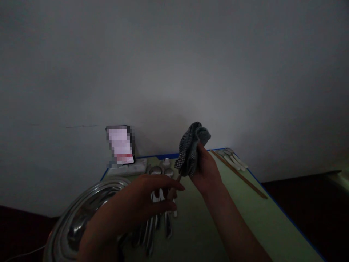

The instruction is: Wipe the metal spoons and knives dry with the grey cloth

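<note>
My right hand [208,171] is closed on a dark checked cloth [188,145], bunched up above the table. The upper end of a slim utensil with a pale handle [172,193] is wrapped inside the cloth, so its kind is hidden. Fingers of my left hand [144,196] pinch that handle from the left. Beneath the left hand lie several metal spoons [156,170] and other cutlery with dark or shiny handles [149,236], partly covered by my fingers.
A shiny metal basin [61,222] stands at the left. Behind it a phone [120,143] leans above a pale block [135,167]. On the right of the green table [272,225] lie brown chopsticks [240,174] and several white-handled forks [234,160]. A grey wall [174,72] rises behind.
</note>
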`<state>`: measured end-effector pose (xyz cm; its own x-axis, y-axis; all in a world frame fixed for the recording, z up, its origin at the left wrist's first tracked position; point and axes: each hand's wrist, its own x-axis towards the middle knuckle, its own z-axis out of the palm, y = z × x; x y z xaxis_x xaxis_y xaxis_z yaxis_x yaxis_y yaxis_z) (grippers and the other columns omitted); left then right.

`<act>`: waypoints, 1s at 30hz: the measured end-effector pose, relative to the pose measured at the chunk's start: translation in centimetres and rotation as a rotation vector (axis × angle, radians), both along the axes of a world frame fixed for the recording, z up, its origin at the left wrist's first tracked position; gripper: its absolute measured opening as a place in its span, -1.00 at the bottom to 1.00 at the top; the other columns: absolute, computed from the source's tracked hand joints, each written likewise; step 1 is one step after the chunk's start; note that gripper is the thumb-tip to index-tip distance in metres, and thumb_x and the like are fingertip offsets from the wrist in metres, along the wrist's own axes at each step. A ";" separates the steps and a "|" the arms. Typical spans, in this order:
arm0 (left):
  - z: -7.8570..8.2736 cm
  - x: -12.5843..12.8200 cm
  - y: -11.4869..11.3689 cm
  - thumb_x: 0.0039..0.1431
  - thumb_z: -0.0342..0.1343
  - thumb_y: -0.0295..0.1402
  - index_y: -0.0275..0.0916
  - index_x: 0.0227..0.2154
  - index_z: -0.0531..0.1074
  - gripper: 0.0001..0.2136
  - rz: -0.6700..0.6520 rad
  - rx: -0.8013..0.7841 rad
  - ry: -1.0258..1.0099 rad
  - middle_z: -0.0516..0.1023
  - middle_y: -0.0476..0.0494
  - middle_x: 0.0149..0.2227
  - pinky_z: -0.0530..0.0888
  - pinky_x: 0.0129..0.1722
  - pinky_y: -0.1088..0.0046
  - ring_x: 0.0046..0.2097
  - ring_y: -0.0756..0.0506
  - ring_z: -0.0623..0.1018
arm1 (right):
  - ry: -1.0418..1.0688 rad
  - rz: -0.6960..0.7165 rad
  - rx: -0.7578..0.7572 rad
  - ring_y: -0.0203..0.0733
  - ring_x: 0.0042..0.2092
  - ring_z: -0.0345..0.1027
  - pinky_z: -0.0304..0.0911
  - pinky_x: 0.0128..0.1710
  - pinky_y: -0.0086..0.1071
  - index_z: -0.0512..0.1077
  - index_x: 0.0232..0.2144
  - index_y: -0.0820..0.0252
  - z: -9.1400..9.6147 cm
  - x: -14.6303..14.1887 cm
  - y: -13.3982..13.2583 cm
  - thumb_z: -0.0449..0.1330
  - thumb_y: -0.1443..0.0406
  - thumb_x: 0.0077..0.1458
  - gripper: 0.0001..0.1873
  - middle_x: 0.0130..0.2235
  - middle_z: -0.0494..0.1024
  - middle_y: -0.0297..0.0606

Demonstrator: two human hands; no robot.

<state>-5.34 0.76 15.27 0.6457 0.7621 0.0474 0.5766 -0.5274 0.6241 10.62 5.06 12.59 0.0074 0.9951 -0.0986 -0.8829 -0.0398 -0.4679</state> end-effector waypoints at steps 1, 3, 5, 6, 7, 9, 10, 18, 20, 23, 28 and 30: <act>-0.1 0.1 0.2 0.02 0.19 -0.34 -0.08 -0.19 0.47 -0.76 0.008 -0.011 0.008 0.59 0.04 -0.28 0.44 -0.26 0.53 -0.27 -0.02 0.54 | 0.011 -0.017 0.013 -0.38 -0.43 0.40 0.34 -0.37 -0.51 0.41 -0.39 0.19 0.0 -0.1 0.0 0.13 0.25 0.04 -0.87 -0.45 0.54 -0.40; -0.1 0.1 0.3 0.04 0.17 -0.36 -0.10 -0.20 0.48 -0.78 0.022 -0.023 0.006 0.59 0.03 -0.30 0.44 -0.27 0.53 -0.29 -0.01 0.54 | 0.031 -0.030 0.010 -0.40 -0.44 0.39 0.33 -0.35 -0.51 0.41 -0.42 0.18 -0.1 -0.2 0.0 0.13 0.25 0.04 -0.88 -0.46 0.53 -0.43; -0.1 0.1 0.3 0.03 0.17 -0.36 -0.11 -0.22 0.48 -0.79 0.032 -0.021 -0.008 0.59 0.02 -0.31 0.44 -0.27 0.52 -0.29 -0.02 0.54 | 0.048 -0.014 -0.019 -0.40 -0.47 0.35 0.32 -0.38 -0.51 0.41 -0.44 0.17 -0.2 -0.4 0.1 0.11 0.24 0.06 -0.86 -0.49 0.50 -0.44; -0.1 0.0 0.2 0.03 0.17 -0.36 -0.10 -0.22 0.48 -0.79 0.037 -0.018 -0.014 0.59 0.02 -0.31 0.44 -0.27 0.51 -0.29 -0.02 0.55 | 0.051 -0.002 -0.032 -0.40 -0.48 0.34 0.31 -0.39 -0.51 0.41 -0.44 0.17 -0.3 -0.5 0.1 0.10 0.23 0.07 -0.85 -0.50 0.49 -0.44; -0.1 -0.1 0.2 0.03 0.18 -0.36 -0.10 -0.22 0.48 -0.79 0.041 -0.011 -0.023 0.59 0.02 -0.30 0.44 -0.27 0.51 -0.29 -0.02 0.55 | 0.049 0.011 -0.040 -0.40 -0.48 0.34 0.31 -0.39 -0.51 0.41 -0.43 0.16 -0.3 -0.6 0.1 0.09 0.22 0.08 -0.83 -0.51 0.49 -0.44; -0.1 -0.3 0.1 0.03 0.18 -0.35 -0.10 -0.22 0.48 -0.79 0.048 0.000 -0.036 0.59 0.02 -0.29 0.44 -0.28 0.51 -0.28 -0.02 0.55 | 0.033 0.027 -0.044 -0.38 -0.46 0.35 0.30 -0.37 -0.50 0.41 -0.42 0.17 -0.3 -0.8 0.0 0.08 0.21 0.09 -0.82 -0.49 0.49 -0.42; -0.1 -0.4 0.0 0.03 0.18 -0.35 -0.09 -0.22 0.49 -0.79 0.051 0.005 -0.039 0.60 0.02 -0.29 0.44 -0.28 0.52 -0.28 -0.02 0.55 | 0.022 0.032 -0.043 -0.38 -0.45 0.36 0.31 -0.36 -0.49 0.41 -0.41 0.17 -0.3 -0.9 -0.1 0.08 0.21 0.09 -0.82 -0.48 0.50 -0.41; 0.0 -0.2 -0.1 0.03 0.19 -0.32 -0.08 -0.26 0.51 -0.83 0.111 0.109 -0.059 0.60 0.06 -0.33 0.44 -0.31 0.56 -0.33 0.01 0.55 | -0.039 0.105 0.000 -0.27 -0.37 0.42 0.35 -0.25 -0.36 0.42 -0.34 0.22 -0.6 -1.4 -0.3 0.10 0.21 0.05 -0.80 -0.40 0.55 -0.32; 0.2 -0.1 -0.2 0.06 0.16 -0.35 -0.09 -0.29 0.51 -0.87 0.097 0.110 -0.094 0.61 0.07 -0.34 0.44 -0.31 0.59 -0.33 0.03 0.55 | -0.042 0.096 -0.016 -0.24 -0.31 0.44 0.34 -0.18 -0.31 0.41 -0.32 0.23 -0.6 -1.2 -0.2 0.10 0.20 0.05 -0.78 -0.35 0.56 -0.28; 0.6 -0.1 -0.6 0.08 0.13 -0.41 -0.12 -0.36 0.52 -0.90 0.043 0.076 -0.143 0.61 0.09 -0.39 0.44 -0.33 0.64 -0.36 0.05 0.55 | -0.053 0.037 -0.019 -0.26 -0.25 0.44 0.32 -0.11 -0.30 0.41 -0.28 0.21 -0.4 -0.5 0.2 0.12 0.24 0.04 -0.80 -0.27 0.56 -0.28; 0.9 -0.3 -1.0 0.06 0.16 -0.43 -0.11 -0.36 0.53 -0.89 0.008 0.049 -0.170 0.61 0.08 -0.39 0.45 -0.31 0.66 -0.35 0.05 0.56 | -0.098 -0.020 0.012 -0.27 -0.21 0.44 0.34 -0.12 -0.31 0.42 -0.26 0.17 -0.3 0.6 0.6 0.15 0.30 0.01 -0.81 -0.25 0.56 -0.32; 0.6 -0.4 -0.9 0.09 0.14 -0.39 -0.09 -0.33 0.53 -0.89 0.001 0.043 -0.156 0.61 0.08 -0.36 0.45 -0.29 0.64 -0.32 0.04 0.56 | -0.097 -0.021 0.011 -0.25 -0.20 0.43 0.35 -0.13 -0.28 0.42 -0.26 0.16 -0.4 0.7 0.7 0.13 0.25 0.04 -0.81 -0.23 0.56 -0.31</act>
<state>-5.75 -0.13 15.91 0.6270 0.7579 0.1799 0.4753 -0.5552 0.6826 11.31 5.76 12.21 0.0377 0.9956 -0.0855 -0.8341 -0.0158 -0.5514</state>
